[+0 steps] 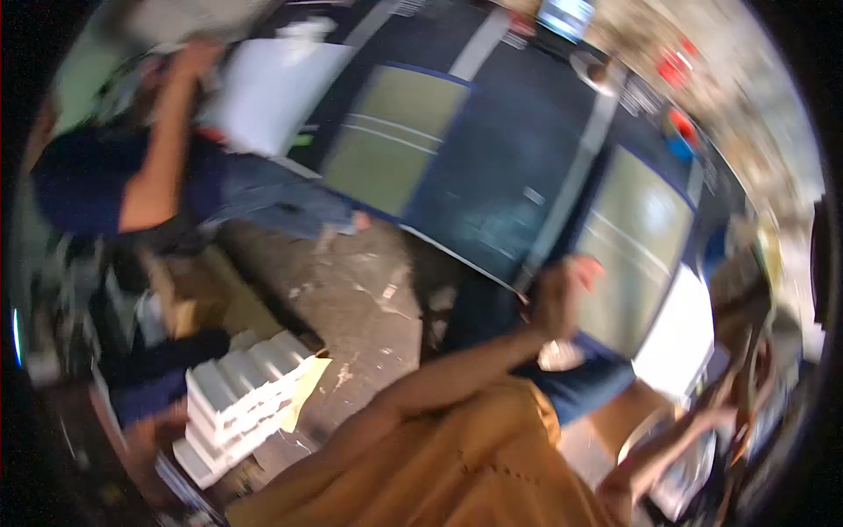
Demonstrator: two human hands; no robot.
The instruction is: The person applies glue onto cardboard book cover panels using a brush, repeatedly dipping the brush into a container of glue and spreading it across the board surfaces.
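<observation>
"Dark table [527,79], upper middle. Who's left of us?"
"Co-worker [123,184], beside a white sheet [277,92], upper left."
"Our hands?"
"Left hand [566,290] at the lower-left edge of the blue-framed panel [637,241], right of centre; right hand [724,417] by blurred clutter [755,351], lower right. We can't tell either grip."
"Which step?"
"Reaching, we judge; any next move calls for steadier placement."

A person in a dark shirt [92,180] is beside a white sheet [268,101]. Farther right are a lit screen [566,19] and a blurred red-and-blue container [680,139]. A white ribbed stack [246,386] stands lower left.
</observation>
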